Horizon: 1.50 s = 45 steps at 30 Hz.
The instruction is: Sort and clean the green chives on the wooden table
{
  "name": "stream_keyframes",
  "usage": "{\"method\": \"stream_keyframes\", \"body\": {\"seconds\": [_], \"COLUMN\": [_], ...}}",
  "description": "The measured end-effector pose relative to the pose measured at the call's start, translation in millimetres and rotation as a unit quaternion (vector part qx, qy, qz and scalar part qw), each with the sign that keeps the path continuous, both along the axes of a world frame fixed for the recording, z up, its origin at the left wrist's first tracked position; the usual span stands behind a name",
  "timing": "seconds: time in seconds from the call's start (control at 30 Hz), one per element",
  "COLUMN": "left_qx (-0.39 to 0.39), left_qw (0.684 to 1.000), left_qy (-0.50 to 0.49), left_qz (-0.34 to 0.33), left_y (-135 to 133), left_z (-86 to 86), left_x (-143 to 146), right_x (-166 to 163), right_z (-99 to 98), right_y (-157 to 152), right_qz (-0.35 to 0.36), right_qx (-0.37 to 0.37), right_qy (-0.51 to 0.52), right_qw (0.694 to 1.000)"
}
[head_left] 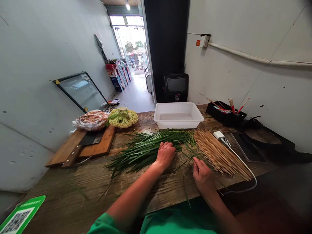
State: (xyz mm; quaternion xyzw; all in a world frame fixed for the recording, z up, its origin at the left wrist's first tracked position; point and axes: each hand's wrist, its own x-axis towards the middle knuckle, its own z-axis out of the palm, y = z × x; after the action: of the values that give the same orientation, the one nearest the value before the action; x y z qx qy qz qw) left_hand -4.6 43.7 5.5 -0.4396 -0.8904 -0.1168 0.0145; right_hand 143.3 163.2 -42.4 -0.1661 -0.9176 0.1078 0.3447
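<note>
A heap of long green garlic chives lies across the middle of the wooden table. My left hand rests on the right part of the heap, its fingers curled down around some blades; the fingertips are hidden. To the right, my right hand pinches a few thin chive blades between thumb and fingers, just above the tabletop. Loose blades trail between the two hands, and one hangs toward the table's front edge. Beside my right hand lies a spread bundle of bamboo skewers.
Behind the chives stands a white plastic tub. At left, a cleaver lies on a cutting board, near a cauliflower and a bagged food pack. A charger, a tablet-like slab and a black box sit at right.
</note>
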Motion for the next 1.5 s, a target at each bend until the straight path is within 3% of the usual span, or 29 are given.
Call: {"method": "stream_keyframes", "body": {"seconds": [0.1, 0.2, 0.33, 0.43, 0.6, 1.5], "left_qx": [0.042, 0.139, 0.277, 0.332, 0.351, 0.352], "left_qw": [0.999, 0.988, 0.935, 0.897, 0.883, 0.901], "left_qy": [-0.008, -0.057, -0.201, -0.271, -0.291, -0.226], "left_qz": [-0.003, 0.029, 0.097, 0.11, 0.114, 0.116], "left_y": [1.2, 0.9, 0.7, 0.5, 1.0, 0.9], "left_z": [0.0, -1.6, -5.2, -5.8, -6.9, -4.9], "left_x": [1.5, -2.9, -12.3, -15.8, -14.2, -10.7], "right_x": [0.0, 0.2, 0.1, -0.3, -0.4, 0.6], "right_z": [0.0, 0.1, 0.0, -0.6, -1.9, -2.2], "right_y": [-0.2, -0.7, -1.3, -1.5, -1.2, 0.0], "right_qz": [0.005, -0.002, 0.006, 0.014, 0.022, 0.019], "right_qx": [-0.003, 0.0, 0.002, -0.005, -0.018, -0.018], "right_qy": [0.0, 0.001, 0.0, -0.003, -0.004, -0.02], "right_qw": [1.0, 1.0, 1.0, 1.0, 1.0, 0.999]}}
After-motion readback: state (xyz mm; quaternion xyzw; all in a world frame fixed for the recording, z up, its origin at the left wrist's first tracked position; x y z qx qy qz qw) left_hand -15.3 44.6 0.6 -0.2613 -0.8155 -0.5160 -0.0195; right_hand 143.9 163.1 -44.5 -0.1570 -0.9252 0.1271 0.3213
